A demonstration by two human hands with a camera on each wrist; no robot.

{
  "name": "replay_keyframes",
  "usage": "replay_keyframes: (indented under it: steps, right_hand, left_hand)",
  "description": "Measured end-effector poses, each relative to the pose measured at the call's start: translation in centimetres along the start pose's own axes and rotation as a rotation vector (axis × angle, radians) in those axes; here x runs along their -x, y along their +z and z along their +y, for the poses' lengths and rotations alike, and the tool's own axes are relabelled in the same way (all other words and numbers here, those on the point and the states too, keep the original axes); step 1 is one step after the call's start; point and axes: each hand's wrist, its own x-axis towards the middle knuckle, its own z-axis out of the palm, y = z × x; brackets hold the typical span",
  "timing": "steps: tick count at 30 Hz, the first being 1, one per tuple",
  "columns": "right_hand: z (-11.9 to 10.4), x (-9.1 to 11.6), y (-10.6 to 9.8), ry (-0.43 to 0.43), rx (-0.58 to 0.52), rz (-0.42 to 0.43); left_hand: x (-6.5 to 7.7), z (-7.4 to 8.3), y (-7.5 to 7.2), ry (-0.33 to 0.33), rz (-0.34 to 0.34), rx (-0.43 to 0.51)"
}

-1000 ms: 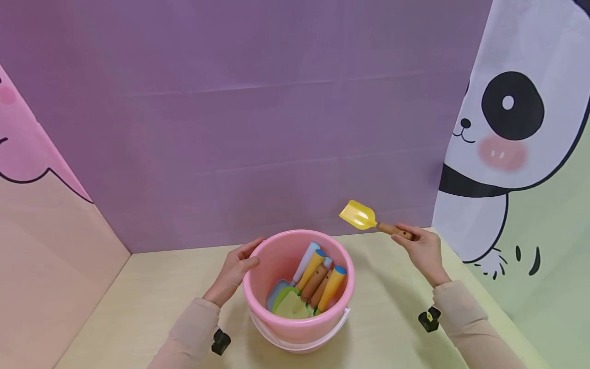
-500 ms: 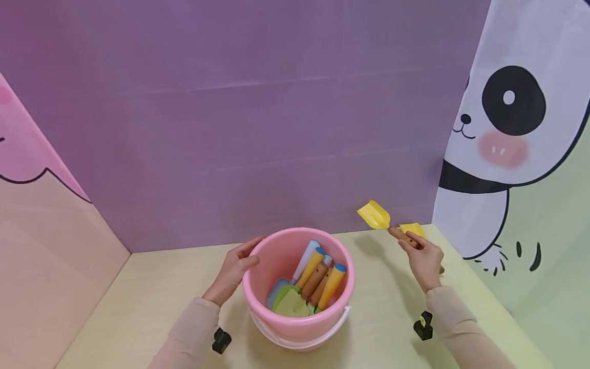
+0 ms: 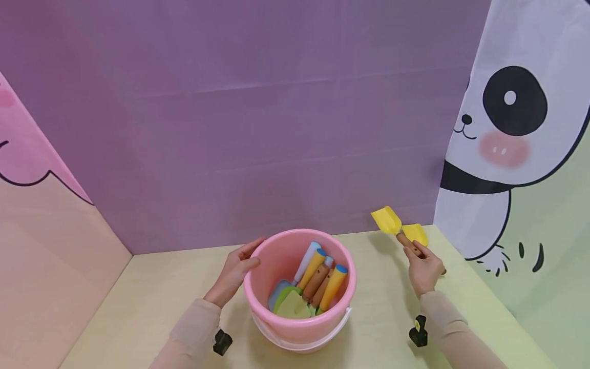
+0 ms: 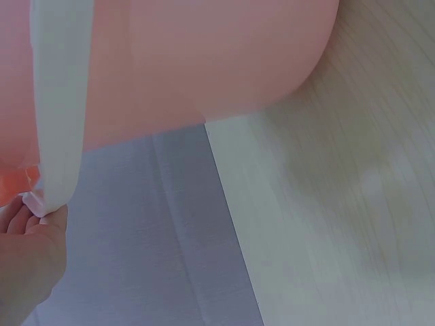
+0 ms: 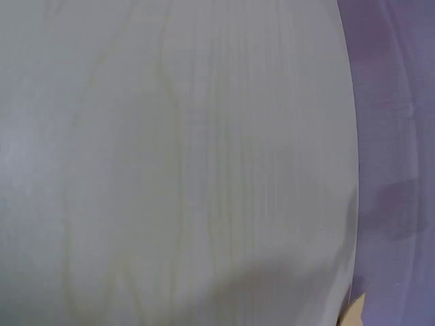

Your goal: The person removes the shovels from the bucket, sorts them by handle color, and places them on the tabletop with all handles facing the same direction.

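Your right hand (image 3: 423, 266) is at right of centre in the head view, fingers and thumb pinching the brown handle of a yellow shovel (image 3: 388, 221). Blade points upper left, tilted, and looks to be off the table (image 3: 184, 292). Grip's well back from the neck, so I'd expect the blade to swing if you rush. Firm pinch, slow wrist.

Second yellow shovel (image 3: 417, 234) lies just behind and right of the held one; its handle runs under your hand, end poking out lower right. Can't tell if your knuckles touch it. Check that before dropping or dragging the wrist, or the two handles could snag. Lift clear first, then go sideways.

Mind the purple backdrop (image 3: 276, 128) too: blade tip overlaps it in the head view, depth gap unclear. Right wrist view won't help: mostly tabletop, plus a tan sliver (image 5: 353, 314) at lower right I can't identify.

Left hand (image 3: 232, 271), centre-left, grips the rim of the pink bucket (image 3: 295, 323), at lower centre. Use it as a brace only, don't pull. Tools (image 3: 334, 289) lean right inside; tipping would shift them. Bail (image 4: 61, 102) hangs down the near side; steer around it.
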Motion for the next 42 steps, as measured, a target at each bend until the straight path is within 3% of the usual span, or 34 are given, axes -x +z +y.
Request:
replay_keyframes:
  steps: [11,22,42]
  right_hand:
    - [1.2,0.0,0.0,-0.002,0.074,0.014]
    - [2.2,0.3,-0.1,0.056,0.182,0.061]
    - [3.7,0.3,0.0,0.205,0.183,0.070]
  left_hand:
    - [-0.1,0.3,0.0,-0.003,-0.002,0.006]
    - [0.0,0.5,0.0,0.005,0.000,0.022]
    - [0.2,0.3,0.1,-0.012,0.007,0.010]
